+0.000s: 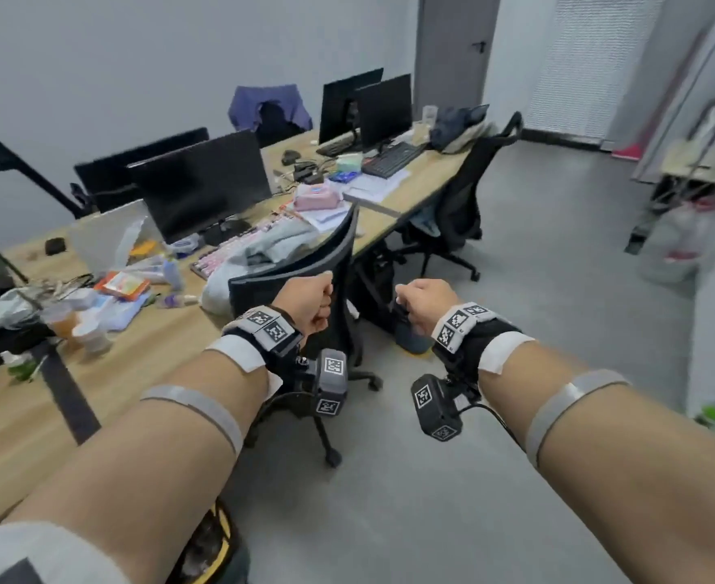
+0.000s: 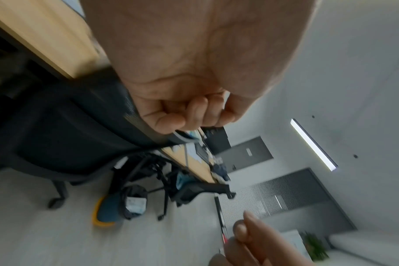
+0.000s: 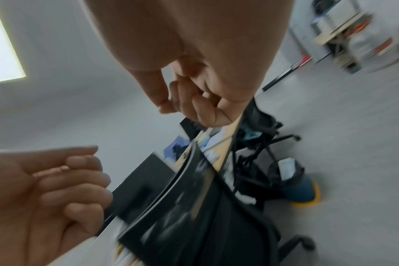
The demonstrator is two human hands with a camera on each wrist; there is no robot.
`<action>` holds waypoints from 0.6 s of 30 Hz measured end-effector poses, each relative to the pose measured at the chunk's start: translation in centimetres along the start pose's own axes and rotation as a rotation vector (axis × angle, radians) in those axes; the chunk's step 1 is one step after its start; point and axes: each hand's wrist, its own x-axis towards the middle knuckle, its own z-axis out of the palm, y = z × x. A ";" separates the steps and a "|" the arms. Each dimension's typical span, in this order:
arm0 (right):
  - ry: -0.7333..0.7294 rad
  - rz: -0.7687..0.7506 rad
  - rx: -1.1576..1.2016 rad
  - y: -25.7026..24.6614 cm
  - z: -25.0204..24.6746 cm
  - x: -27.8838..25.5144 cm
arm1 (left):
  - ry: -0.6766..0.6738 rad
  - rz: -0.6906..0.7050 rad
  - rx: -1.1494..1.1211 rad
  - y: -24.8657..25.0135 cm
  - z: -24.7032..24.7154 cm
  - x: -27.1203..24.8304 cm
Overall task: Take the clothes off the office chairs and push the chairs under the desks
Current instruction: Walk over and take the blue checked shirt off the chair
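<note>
A black mesh office chair stands with its back at the edge of the wooden desk. Nothing hangs on its back. My left hand is curled into a fist right beside the top of that back and holds nothing. My right hand hovers to the right of the chair with fingers curled, thumb against forefinger, also holding nothing. Grey clothes lie heaped on the desk beyond the chair. A second black chair stands further along with blue cloth on its seat. A blue garment drapes a chair across the desk.
Monitors, keyboards, papers and bottles crowd the desk. A dark jacket lies at its far end. A bin sits under the desk by my right hand. A blurred rack stands at the right. Grey floor lies open behind the chairs.
</note>
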 end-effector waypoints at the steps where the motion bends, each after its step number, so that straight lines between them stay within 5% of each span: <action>1: 0.029 0.013 -0.005 0.3 -2.2 1.7 | -0.040 0.008 0.006 1.2 2.6 1.6; 18: 0.368 0.325 0.227 -0.7 -39.4 43.2 | -0.368 0.107 0.150 22.0 45.7 44.2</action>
